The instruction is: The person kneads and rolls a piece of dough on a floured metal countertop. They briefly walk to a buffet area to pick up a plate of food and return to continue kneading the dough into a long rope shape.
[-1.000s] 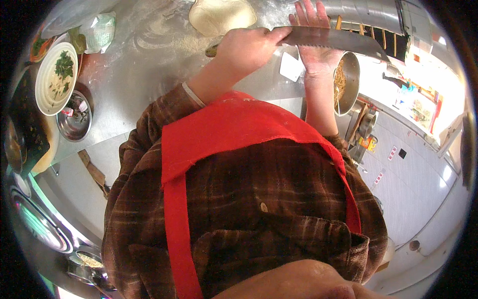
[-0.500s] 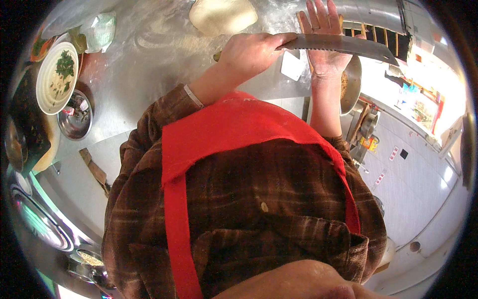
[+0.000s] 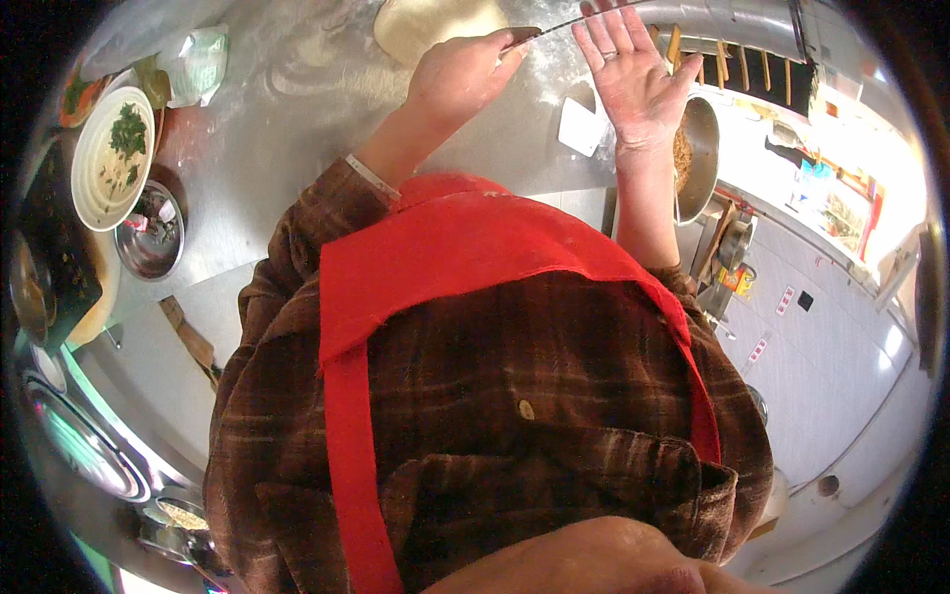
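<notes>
My left hand (image 3: 457,81) is closed around the handle of a broad-bladed knife (image 3: 560,27). Its blade is seen nearly edge-on and slants up to the right, reaching the fingertips of my right hand (image 3: 638,94). That hand is open, palm facing up, fingers stretched out and dusted with flour, with a ring on one finger. Just beyond my left hand, a flat round of dough (image 3: 431,28) lies on the floured metal worktop (image 3: 327,119). A white flat scraper-like piece (image 3: 580,127) rests on the worktop beside my right wrist.
At the left stand a white bowl (image 3: 91,178) with chopped greens and a metal bowl (image 3: 150,247). To the right of my right wrist is a pan (image 3: 702,163) of brown crumbly food. A rack with wooden slats (image 3: 744,67) lies behind it.
The knife has turned from showing its broad side across my right palm to nearly edge-on, its tip swinging up and away. My right palm is now uncovered, and my left hand has shifted slightly left.
</notes>
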